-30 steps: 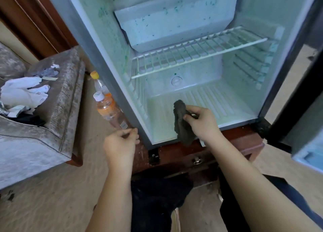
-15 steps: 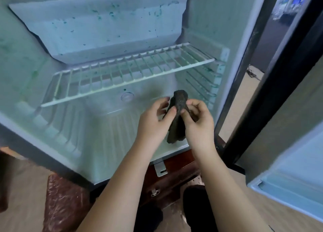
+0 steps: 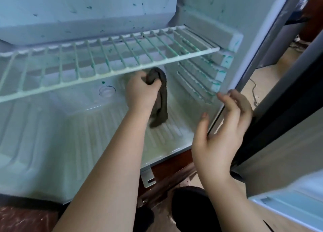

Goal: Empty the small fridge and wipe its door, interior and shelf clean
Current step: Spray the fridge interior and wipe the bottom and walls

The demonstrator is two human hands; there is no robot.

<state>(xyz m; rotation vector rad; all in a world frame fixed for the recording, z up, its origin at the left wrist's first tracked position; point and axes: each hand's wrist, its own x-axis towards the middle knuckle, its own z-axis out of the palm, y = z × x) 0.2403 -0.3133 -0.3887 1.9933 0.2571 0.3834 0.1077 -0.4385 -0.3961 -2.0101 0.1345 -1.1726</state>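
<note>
Two risks stand out. The left grip (image 3: 142, 91) is curled tight round a dark cloth (image 3: 162, 98), bunched at the top with a long tail hanging toward the ribbed floor (image 3: 78, 140) of the fridge (image 3: 218, 4), just under the front edge of the wire shelf (image 3: 104, 56). Knuckles that near could knock the shelf up off its side rails (image 3: 197, 77), and the loose tail may catch on them. Bunched so, the cloth would likely smear the green specks rather than lift them. The right grip (image 3: 222, 132) hangs open and empty by the fridge's right front edge, touching nothing I can make out.
</note>
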